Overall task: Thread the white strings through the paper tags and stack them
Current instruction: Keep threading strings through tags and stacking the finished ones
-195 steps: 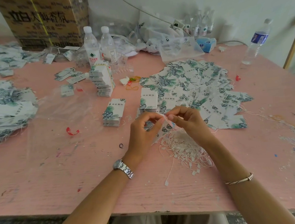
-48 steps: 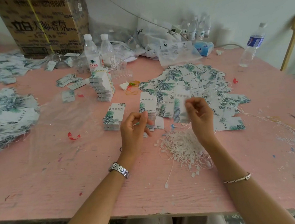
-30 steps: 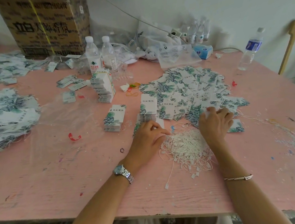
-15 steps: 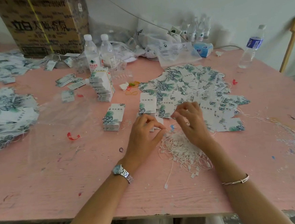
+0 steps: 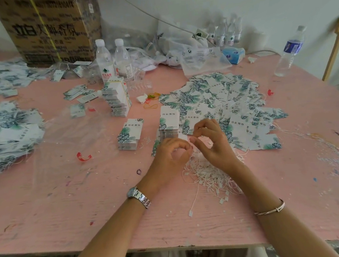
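Observation:
My left hand (image 5: 171, 154) and my right hand (image 5: 214, 143) meet above the pink table (image 5: 89, 205), fingertips almost touching. Between them they pinch a thin white string, with a small white tag piece (image 5: 183, 137) at the fingertips. Below the hands lies a tangled heap of white strings (image 5: 211, 177). A stack of unthreaded leaf-print tags (image 5: 168, 124) stands just beyond my left hand, and a second short stack (image 5: 129, 135) sits to its left. A wide spread of threaded tags (image 5: 223, 101) covers the table behind my right hand.
A tall banded tag stack (image 5: 117, 98) and two water bottles (image 5: 110, 62) stand at the back centre, beside a cardboard box (image 5: 49, 28). More tag piles (image 5: 6, 129) lie at the left. Clear plastic sheeting (image 5: 68, 136) covers the left middle. Another bottle (image 5: 289, 50) stands far right.
My right hand laid a threaded tag on the spread, then came back to the string heap. Both hands have now lifted slightly and pinch a string between them.

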Demonstrator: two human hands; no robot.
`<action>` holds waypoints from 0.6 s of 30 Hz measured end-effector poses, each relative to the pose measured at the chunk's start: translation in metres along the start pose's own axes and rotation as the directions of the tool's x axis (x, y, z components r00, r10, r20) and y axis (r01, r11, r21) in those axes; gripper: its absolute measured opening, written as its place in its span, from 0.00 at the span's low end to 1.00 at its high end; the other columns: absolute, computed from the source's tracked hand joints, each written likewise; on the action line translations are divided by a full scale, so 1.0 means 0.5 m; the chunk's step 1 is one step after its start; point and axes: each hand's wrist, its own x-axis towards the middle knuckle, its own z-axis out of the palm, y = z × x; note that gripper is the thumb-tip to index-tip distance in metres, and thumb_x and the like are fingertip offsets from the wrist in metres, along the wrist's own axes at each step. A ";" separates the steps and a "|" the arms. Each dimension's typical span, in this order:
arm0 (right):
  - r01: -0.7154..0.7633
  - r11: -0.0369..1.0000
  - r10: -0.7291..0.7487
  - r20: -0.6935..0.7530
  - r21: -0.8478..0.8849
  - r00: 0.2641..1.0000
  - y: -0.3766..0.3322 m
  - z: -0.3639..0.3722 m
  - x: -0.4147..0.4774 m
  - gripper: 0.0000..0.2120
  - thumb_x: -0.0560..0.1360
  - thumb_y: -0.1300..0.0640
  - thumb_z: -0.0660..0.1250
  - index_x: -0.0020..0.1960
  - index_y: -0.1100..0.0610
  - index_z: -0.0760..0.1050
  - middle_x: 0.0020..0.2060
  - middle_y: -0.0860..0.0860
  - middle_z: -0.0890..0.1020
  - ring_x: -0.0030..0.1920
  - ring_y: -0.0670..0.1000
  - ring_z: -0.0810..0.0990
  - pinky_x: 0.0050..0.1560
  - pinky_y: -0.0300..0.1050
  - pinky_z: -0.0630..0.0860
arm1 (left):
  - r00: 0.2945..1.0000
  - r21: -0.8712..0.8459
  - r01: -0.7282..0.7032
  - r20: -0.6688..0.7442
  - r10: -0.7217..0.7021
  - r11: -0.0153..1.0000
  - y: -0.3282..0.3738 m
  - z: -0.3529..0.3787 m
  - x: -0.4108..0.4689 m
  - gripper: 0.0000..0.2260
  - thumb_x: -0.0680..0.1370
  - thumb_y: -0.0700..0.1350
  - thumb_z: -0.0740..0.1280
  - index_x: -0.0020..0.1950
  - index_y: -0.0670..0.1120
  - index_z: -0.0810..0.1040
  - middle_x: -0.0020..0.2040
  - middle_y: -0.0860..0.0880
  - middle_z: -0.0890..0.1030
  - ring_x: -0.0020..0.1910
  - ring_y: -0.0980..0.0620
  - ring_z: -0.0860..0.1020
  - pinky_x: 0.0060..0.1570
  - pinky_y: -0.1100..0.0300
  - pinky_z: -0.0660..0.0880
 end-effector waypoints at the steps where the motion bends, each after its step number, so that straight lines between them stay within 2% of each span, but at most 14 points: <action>1: -0.003 1.000 0.003 -0.028 -0.004 1.000 0.000 0.001 0.000 0.07 0.77 0.60 0.70 0.42 0.63 0.79 0.45 0.53 0.77 0.49 0.56 0.73 0.53 0.42 0.68 | 0.999 -0.001 0.010 0.036 -0.010 1.000 -0.002 0.002 0.000 0.02 0.77 0.42 0.72 0.47 0.48 0.81 0.52 0.57 0.81 0.59 0.54 0.72 0.63 0.55 0.68; 2: -0.016 1.000 0.016 -0.065 -0.005 0.998 0.000 0.002 0.000 0.08 0.77 0.59 0.70 0.43 0.63 0.78 0.45 0.53 0.76 0.50 0.55 0.74 0.53 0.43 0.69 | 0.998 -0.006 0.016 0.053 -0.016 1.000 -0.001 0.004 0.001 0.02 0.77 0.45 0.73 0.46 0.47 0.82 0.52 0.56 0.81 0.60 0.54 0.72 0.64 0.52 0.68; 3: -0.035 0.999 0.035 -0.110 -0.004 0.993 0.000 0.002 0.001 0.08 0.78 0.59 0.69 0.43 0.63 0.78 0.46 0.53 0.76 0.50 0.54 0.74 0.53 0.44 0.70 | 0.999 -0.014 0.016 0.050 -0.015 1.000 0.002 0.004 0.000 0.07 0.76 0.49 0.73 0.46 0.46 0.82 0.52 0.57 0.81 0.59 0.55 0.72 0.64 0.52 0.67; 5: -0.079 0.997 0.077 -0.217 -0.003 0.973 0.002 -0.001 0.005 0.07 0.79 0.61 0.68 0.43 0.63 0.77 0.46 0.54 0.75 0.50 0.55 0.74 0.51 0.47 0.71 | 0.999 -0.055 0.012 0.034 -0.011 0.998 0.005 0.002 0.000 0.13 0.72 0.58 0.68 0.45 0.49 0.82 0.51 0.57 0.81 0.58 0.57 0.73 0.63 0.55 0.68; 8: -0.156 0.987 0.137 -0.374 -0.022 0.917 0.005 -0.012 0.010 0.06 0.79 0.64 0.66 0.44 0.65 0.75 0.47 0.56 0.74 0.49 0.54 0.73 0.49 0.43 0.72 | 1.000 -0.096 0.014 0.028 -0.011 0.995 0.001 -0.001 0.000 0.12 0.71 0.60 0.66 0.43 0.53 0.80 0.50 0.58 0.81 0.58 0.55 0.75 0.59 0.58 0.69; 13: -0.379 0.925 0.313 -0.565 0.000 0.763 0.007 -0.024 0.013 0.09 0.82 0.59 0.64 0.46 0.64 0.75 0.49 0.54 0.72 0.45 0.47 0.70 0.45 0.33 0.69 | 0.999 -0.044 0.008 0.050 -0.006 0.999 -0.007 0.006 0.001 0.15 0.71 0.60 0.63 0.44 0.50 0.78 0.50 0.57 0.80 0.59 0.51 0.73 0.61 0.53 0.68; 15: -0.428 0.904 0.350 -0.602 0.015 0.718 0.009 -0.027 0.013 0.10 0.82 0.58 0.63 0.47 0.65 0.75 0.50 0.54 0.73 0.44 0.46 0.69 0.45 0.27 0.66 | 0.999 -0.034 0.014 0.041 -0.013 0.999 -0.006 0.005 0.000 0.14 0.70 0.60 0.62 0.43 0.50 0.77 0.51 0.57 0.80 0.60 0.53 0.72 0.61 0.59 0.66; 18: -0.455 0.890 0.362 -0.637 0.020 0.681 0.008 -0.028 0.012 0.11 0.83 0.57 0.62 0.48 0.65 0.75 0.51 0.57 0.73 0.45 0.45 0.69 0.47 0.25 0.64 | 0.999 0.015 0.036 -0.015 -0.036 0.999 -0.003 0.004 -0.002 0.10 0.70 0.59 0.60 0.41 0.55 0.74 0.51 0.60 0.78 0.59 0.60 0.69 0.58 0.73 0.57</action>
